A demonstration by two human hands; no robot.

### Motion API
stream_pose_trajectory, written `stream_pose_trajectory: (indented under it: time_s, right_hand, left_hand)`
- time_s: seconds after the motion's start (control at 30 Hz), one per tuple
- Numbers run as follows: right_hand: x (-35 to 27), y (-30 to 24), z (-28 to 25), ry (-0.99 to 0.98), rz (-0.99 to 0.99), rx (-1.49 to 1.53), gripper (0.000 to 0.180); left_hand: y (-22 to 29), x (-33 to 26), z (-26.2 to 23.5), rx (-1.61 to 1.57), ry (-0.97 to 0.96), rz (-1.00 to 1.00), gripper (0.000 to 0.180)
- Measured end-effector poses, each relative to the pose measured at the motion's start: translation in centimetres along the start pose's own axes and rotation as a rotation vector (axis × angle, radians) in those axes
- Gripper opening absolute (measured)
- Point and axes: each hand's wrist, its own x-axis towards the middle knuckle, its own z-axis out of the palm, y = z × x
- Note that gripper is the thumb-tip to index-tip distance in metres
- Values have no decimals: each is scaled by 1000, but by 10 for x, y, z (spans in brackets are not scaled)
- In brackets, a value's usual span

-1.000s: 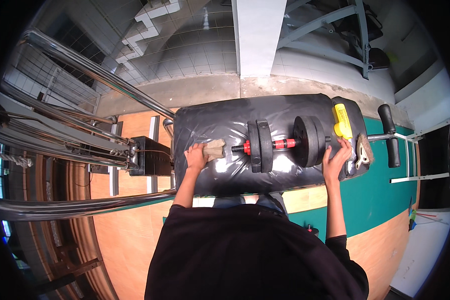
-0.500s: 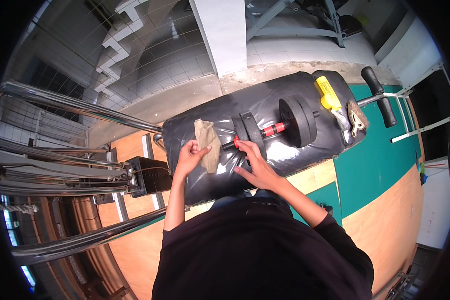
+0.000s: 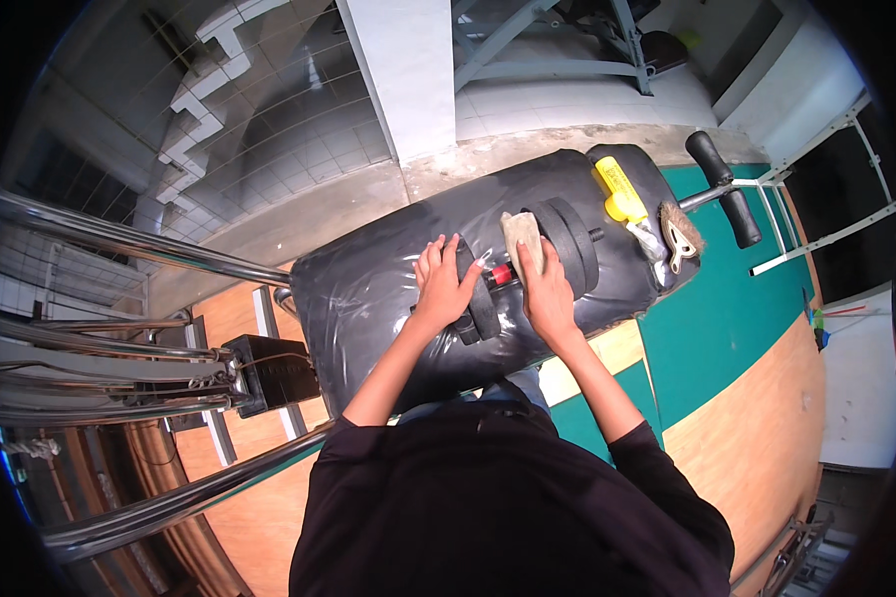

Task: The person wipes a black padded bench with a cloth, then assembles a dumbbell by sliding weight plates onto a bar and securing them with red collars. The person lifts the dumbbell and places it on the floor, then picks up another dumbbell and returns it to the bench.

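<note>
A dumbbell with black plates (image 3: 572, 239) and a red handle (image 3: 502, 274) lies on a black padded bench (image 3: 368, 298). My left hand (image 3: 438, 284) lies over the dumbbell's left plate with fingers spread, holding it. My right hand (image 3: 545, 289) presses a beige cloth (image 3: 521, 237) against the handle and the inner side of the right plate. Both forearms reach in from below, over my black sleeves.
A yellow bottle (image 3: 617, 189) and a bristle brush (image 3: 679, 234) lie on the bench's right end. Black foam-covered bars (image 3: 724, 189) stick out beyond it. Chrome rails (image 3: 139, 249) and a black box (image 3: 269, 373) stand to the left. Floor is green mat and wood.
The cloth has passed from my left hand to my right hand. My left hand has moved onto the left plate, and my right hand now rubs near the handle. The view has shifted.
</note>
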Motion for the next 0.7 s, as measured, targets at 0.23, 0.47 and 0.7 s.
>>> stream_pose_trajectory:
  time_s: [0.23, 0.47, 0.7]
  right_hand:
    - [-61, 11, 61, -169, -80, -133, 76]
    - [-129, 43, 85, -279, 221, 549, 69]
    - [-33, 45, 114, -251, 1093, 2179, 35]
  left_hand:
    - [3, -13, 24, 195, 21, -8, 51]
    - [7, -9, 19, 238, 35, -9, 48]
    - [8, -14, 21, 243, 30, 26, 49]
